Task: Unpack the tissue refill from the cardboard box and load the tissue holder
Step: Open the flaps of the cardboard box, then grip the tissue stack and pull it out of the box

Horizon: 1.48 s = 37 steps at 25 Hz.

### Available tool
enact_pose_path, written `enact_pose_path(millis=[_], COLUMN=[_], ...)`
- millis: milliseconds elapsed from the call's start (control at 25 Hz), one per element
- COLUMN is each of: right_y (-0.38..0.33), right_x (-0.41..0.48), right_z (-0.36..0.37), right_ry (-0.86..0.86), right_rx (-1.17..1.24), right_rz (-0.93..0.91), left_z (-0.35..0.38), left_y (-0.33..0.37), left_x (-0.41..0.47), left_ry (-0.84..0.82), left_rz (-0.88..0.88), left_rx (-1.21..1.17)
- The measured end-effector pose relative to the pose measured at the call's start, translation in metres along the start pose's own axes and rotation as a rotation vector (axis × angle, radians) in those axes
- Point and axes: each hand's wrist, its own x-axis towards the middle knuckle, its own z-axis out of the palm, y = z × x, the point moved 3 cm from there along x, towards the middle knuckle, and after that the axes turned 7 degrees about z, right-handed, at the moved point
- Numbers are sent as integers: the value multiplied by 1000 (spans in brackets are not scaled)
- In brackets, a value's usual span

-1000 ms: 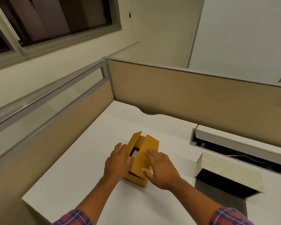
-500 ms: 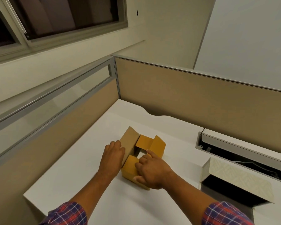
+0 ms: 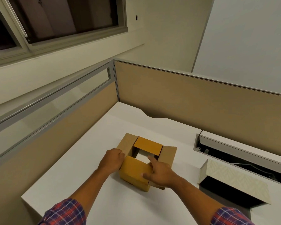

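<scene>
Refill: white tissue refill (image 3: 143, 157) inside cardboard box (image 3: 135, 172), just ahead of right hand (image 3: 159, 173).
Fingers: right hand's spread open; left hand (image 3: 112, 161) curled gripping left flap (image 3: 126, 143).

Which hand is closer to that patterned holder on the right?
Right. The right hand is at the cardboard box's side facing the patterned holder; the left hand is at its far side.

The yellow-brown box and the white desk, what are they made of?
The yellow-brown box looks like matte cardboard: thin folding flaps, with duller brown inner faces. The white desk looks like smooth laminate board, flat and evenly coloured, though that cannot be told for sure.
</scene>
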Motion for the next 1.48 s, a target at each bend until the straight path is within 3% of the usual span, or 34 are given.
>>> enact_pose_path(millis=[120, 200, 320, 440, 560, 920, 1320, 1480], right_y=[-2, -7, -11, -8, -4, 18, 51, 54], right_x=[-4, -4, -4, 7, 24, 68, 112, 110], right_z=[-6, -4, 5, 5, -6, -32, -33, -35], right_ry=[69, -39, -146, 2, 108, 235, 182, 201], right_rx=[400, 457, 302, -86, -230, -160, -18, -36], right_rz=[-39, -48, -42, -94, -42, 45, 198, 128], left_z=[-17, -23, -22, -7, 7, 26, 46, 39], left_y=[15, 18, 20, 17, 5, -13, -36, -23], left_x=[-1, 1, -4, -16, -21, -29, -30, -27], left_ry=[-45, -152, -410, -525, -491, -348, -181, -252], left_rz=[-103, -150, -80, -22, -27, 20, 96, 89], left_rx=[-164, -211, -52, 214, 188, 189, -3, 173])
